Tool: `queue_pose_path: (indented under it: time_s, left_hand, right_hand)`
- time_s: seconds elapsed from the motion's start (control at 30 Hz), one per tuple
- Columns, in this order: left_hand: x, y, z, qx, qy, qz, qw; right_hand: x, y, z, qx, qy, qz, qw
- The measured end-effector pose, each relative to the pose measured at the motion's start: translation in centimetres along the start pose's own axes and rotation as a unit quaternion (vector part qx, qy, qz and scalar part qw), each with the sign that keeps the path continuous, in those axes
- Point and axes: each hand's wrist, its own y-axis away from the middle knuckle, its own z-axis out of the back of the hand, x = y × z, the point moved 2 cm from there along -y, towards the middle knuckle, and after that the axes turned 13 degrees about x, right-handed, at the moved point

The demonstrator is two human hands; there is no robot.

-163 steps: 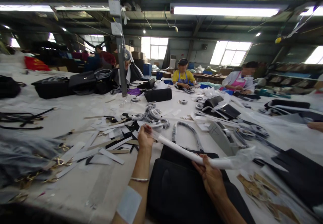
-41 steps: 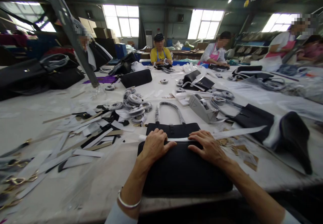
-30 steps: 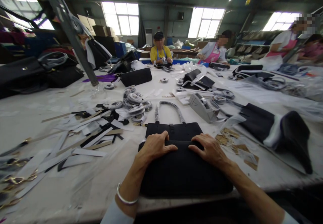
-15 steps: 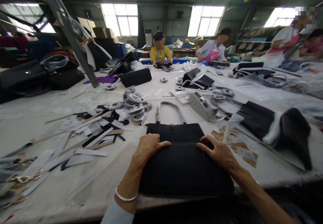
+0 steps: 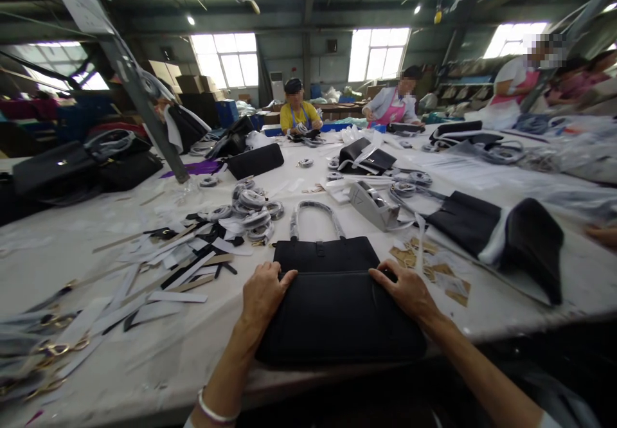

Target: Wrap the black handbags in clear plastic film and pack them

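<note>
A black handbag (image 5: pixel 342 319) lies flat at the near edge of the table, its plastic-wrapped handle (image 5: pixel 318 208) stretched away from me. My left hand (image 5: pixel 264 292) grips the bag's left side at the fold near the top, thumb on the upper face. On the opposite side my right hand (image 5: pixel 403 290) holds the matching corner, thumb on top and fingers curled over the edge. The undersides of both grips are hidden. Between the hands, a small strap tab (image 5: pixel 319 249) shows on the bag's upper section.
Left of the bag lie loose strips (image 5: pixel 178 270) and coiled wrapped straps (image 5: pixel 253 209). A tape dispenser (image 5: pixel 373 204), brown tags (image 5: pixel 434 267) and another black bag (image 5: pixel 465 222) are on the right. Co-workers (image 5: pixel 296 110) work across the table; a metal post (image 5: pixel 144 100) rises at left.
My left hand has slid outward from the bag's face to its left side. My right hand stays at the right corner. The camera view has tilted up slightly.
</note>
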Motion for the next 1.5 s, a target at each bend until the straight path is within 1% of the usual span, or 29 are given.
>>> queue_pose_path:
  time_s: [0.07, 0.13, 0.2, 0.33, 0.4, 0.47, 0.5, 0.53, 0.57, 0.67, 0.7, 0.73, 0.77, 0.83, 0.9, 0.97, 1.03, 1.1, 1.2, 1.27, 1.33, 1.4, 1.47, 1.5]
  left_hand:
    - [0.1, -0.4, -0.4, 0.022, 0.013, 0.003, 1.0]
    - [0.2, -0.8, -0.7, 0.049, 0.022, 0.013, 0.998]
    - [0.2, -1.2, -0.7, 0.077, 0.023, 0.019, 0.997]
    - [0.1, -1.6, -0.4, 0.119, 0.019, 0.021, 0.993]
    - [0.1, -1.7, -0.4, 0.133, 0.026, 0.027, 0.99]
    - [0.2, -1.6, -0.5, 0.135, 0.04, 0.044, 0.989]
    - [0.3, -1.5, -0.5, 0.124, 0.05, 0.049, 0.99]
    - [0.3, -1.3, -0.6, 0.098, 0.058, 0.046, 0.992]
    - [0.4, -1.2, -0.6, 0.061, 0.061, 0.035, 0.996]
    - [0.2, -0.7, -0.5, -0.075, 0.042, -0.044, 0.995]
    - [0.2, -0.5, -0.5, -0.104, 0.03, -0.076, 0.991]
    - [0.1, -0.4, -0.6, -0.117, 0.02, -0.107, 0.987]
    - [0.0, -0.3, -0.6, -0.119, 0.013, -0.14, 0.983]
    - [0.1, -0.1, -0.7, -0.096, 0.003, -0.203, 0.975]
    - [0.7, 0.4, -0.7, -0.061, -0.001, -0.252, 0.966]
    - [1.8, 1.3, -0.7, -0.031, 0.001, -0.302, 0.953]
    - [3.3, 2.4, -0.8, -0.018, -0.004, -0.354, 0.935]
    - [4.8, 3.6, -1.1, -0.002, -0.031, -0.39, 0.92]
    - [6.3, 4.9, -1.5, 0.041, -0.082, -0.392, 0.915]
    - [6.6, 5.5, -1.5, 0.074, -0.099, -0.383, 0.915]
    - [6.6, 5.9, -1.2, 0.112, -0.098, -0.377, 0.914]
    - [6.5, 6.0, -0.5, 0.163, -0.076, -0.368, 0.912]
    - [6.4, 6.0, 0.5, 0.222, -0.045, -0.357, 0.906]
    - [6.4, 6.0, 1.0, 0.251, -0.03, -0.354, 0.9]
  right_hand:
    - [-0.4, 0.6, 0.2, 0.021, -0.054, 0.029, 0.998]
    - [-0.9, 1.2, 0.3, 0.013, -0.09, 0.037, 0.995]
    - [-1.3, 1.7, 0.1, -0.002, -0.107, 0.025, 0.994]
    - [-1.5, 1.6, -0.5, -0.005, -0.079, -0.011, 0.997]
    - [-1.6, 1.3, -0.7, -0.011, -0.058, -0.014, 0.998]
    - [-1.8, 1.2, -0.8, -0.03, -0.05, -0.009, 0.998]
    - [-2.0, 1.1, -0.9, -0.041, -0.05, -0.006, 0.998]
    - [-2.1, 1.2, -0.9, -0.053, -0.052, -0.002, 0.997]
    - [-2.3, 1.2, -1.0, -0.063, -0.055, 0.002, 0.996]
    - [-2.8, 1.6, -1.1, -0.079, -0.064, 0.031, 0.994]
    - [-2.9, 1.7, -1.1, -0.078, -0.064, 0.045, 0.994]
    - [-3.0, 1.8, -1.0, -0.074, -0.062, 0.058, 0.994]
    - [-3.0, 1.8, -1.0, -0.068, -0.058, 0.07, 0.994]
    - [-2.9, 1.9, -0.8, -0.053, -0.049, 0.088, 0.994]
    - [-2.6, 1.8, -0.6, -0.047, -0.043, 0.106, 0.992]
    - [-2.3, 1.5, -0.4, -0.048, -0.043, 0.136, 0.989]
    - [-2.3, 1.4, -0.2, -0.045, -0.045, 0.181, 0.981]
    - [-2.5, 1.7, -0.1, -0.011, -0.044, 0.234, 0.971]
    - [-3.4, 3.1, 0.1, 0.097, -0.02, 0.287, 0.953]
    - [-4.0, 4.6, 0.6, 0.166, 0.002, 0.289, 0.943]
    - [-4.4, 5.9, 1.7, 0.216, 0.011, 0.271, 0.938]
    - [-4.2, 6.4, 3.0, 0.259, 0.001, 0.241, 0.935]
    - [-3.2, 6.0, 4.3, 0.299, -0.01, 0.205, 0.932]
    - [-2.5, 5.6, 4.7, 0.308, -0.01, 0.182, 0.934]
